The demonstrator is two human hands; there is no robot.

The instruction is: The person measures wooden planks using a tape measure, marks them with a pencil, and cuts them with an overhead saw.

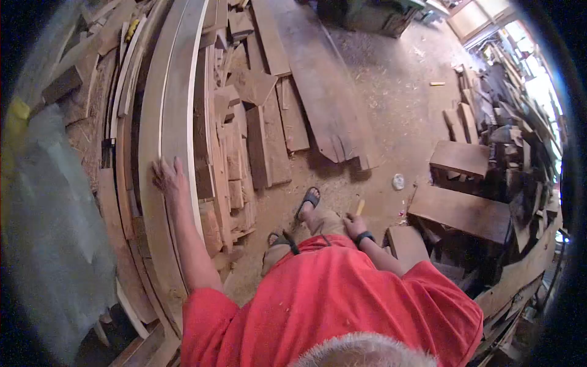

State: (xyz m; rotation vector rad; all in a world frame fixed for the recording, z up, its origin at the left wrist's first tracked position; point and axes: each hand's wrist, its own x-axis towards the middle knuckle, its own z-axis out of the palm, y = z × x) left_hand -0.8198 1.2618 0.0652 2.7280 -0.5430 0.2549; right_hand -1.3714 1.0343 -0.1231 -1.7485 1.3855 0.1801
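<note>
Hair [364, 355] showed nearest; my left fingers [178, 166] lay spread across long boards [178, 116]; whether my right fingers [350, 218] gripped anything, I couldn't tell.

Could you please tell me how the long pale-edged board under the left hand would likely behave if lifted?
The long pale-edged board may bend lengthwise, being long and narrow. Stretching far ahead of the left hand, it could feel front-heavy. Its smooth-looking face might slip.
</note>
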